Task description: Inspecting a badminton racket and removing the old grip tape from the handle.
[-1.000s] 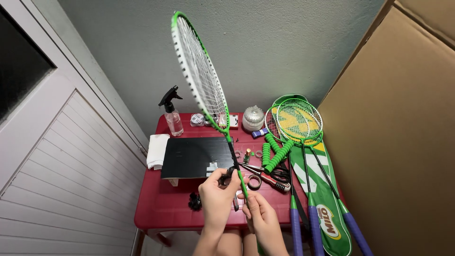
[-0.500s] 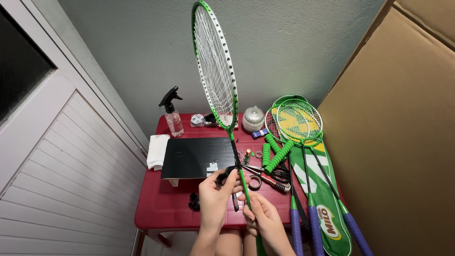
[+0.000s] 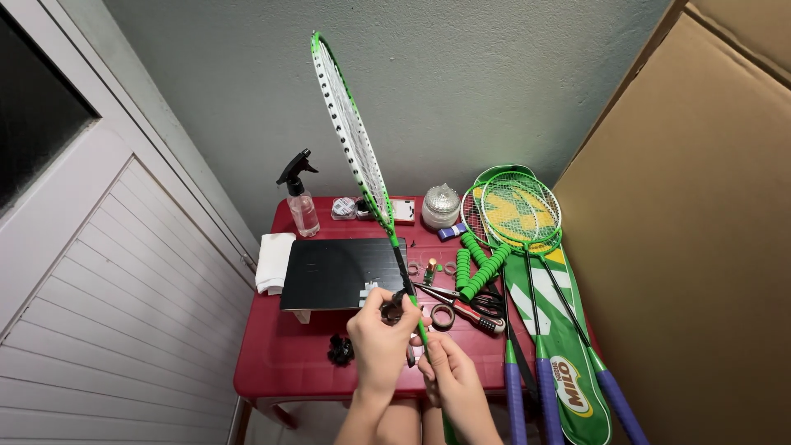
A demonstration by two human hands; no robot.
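racket (image 3: 354, 136) upright, head above table edge (image 3: 280, 387)

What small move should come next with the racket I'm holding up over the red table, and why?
Probably tilt the green racket upright and steady it. Its head leans left, edge-on to the camera. The left hand and right hand both grip low on the shaft, above scissors on the table.

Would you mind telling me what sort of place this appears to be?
Probably a makeshift home corner for racket repair: a small red plastic table with scissors against a bare wall, spare rackets beside it, and a large cardboard sheet.
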